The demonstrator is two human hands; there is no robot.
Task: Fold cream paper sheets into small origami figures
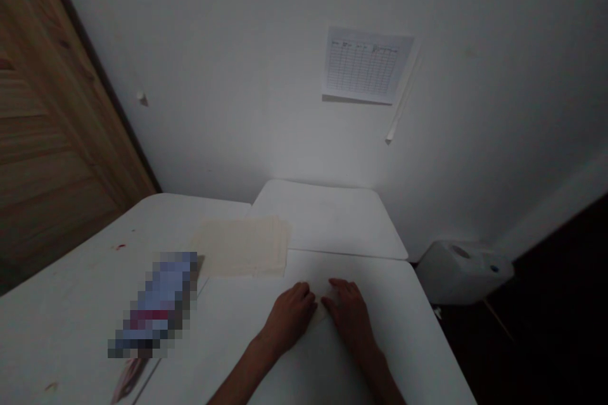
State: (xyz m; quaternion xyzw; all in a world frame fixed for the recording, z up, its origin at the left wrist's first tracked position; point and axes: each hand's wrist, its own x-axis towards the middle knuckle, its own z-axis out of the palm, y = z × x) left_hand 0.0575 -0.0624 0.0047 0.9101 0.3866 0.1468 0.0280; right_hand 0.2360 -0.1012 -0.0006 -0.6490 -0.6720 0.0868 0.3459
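The packet (159,304) — pixelated, its print unreadable

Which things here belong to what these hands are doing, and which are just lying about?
In use: left hand, right hand, pale sheet under them, probably the stack of cream paper.

Lying about: blurred packet, gridded chart on the wall, wooden door.
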